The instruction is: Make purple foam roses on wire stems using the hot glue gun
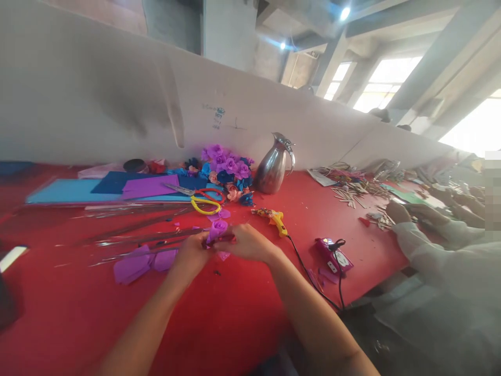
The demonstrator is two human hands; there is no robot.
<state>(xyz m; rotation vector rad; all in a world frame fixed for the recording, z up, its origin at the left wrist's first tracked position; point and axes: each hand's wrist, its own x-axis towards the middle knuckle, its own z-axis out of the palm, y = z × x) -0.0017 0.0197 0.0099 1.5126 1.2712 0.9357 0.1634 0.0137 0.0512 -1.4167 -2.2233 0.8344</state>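
A purple paper rose (217, 228), rolled tight at its centre, is held between my two hands above the red table. My left hand (194, 251) closes round its lower left side. From the right, the fingers of my right hand (246, 243) pinch its base; the fingertips are partly hidden. Cut purple paper petals (133, 265) lie just left of my left hand, beside thin wire-like stems (129, 256). Scissors (205, 201) with red and yellow handles rest beyond my hands. To the right lies a yellow glue gun (277, 220) with a black cord.
Finished paper flowers (229, 169) are heaped at the back beside a steel jug (273, 164). Blue and purple paper sheets (151, 186) lie at the back left. A pink power strip (334, 257) sits near the right edge. A co-worker's sleeve (422, 245) and hands are at the far right, near small sticks (348, 196).
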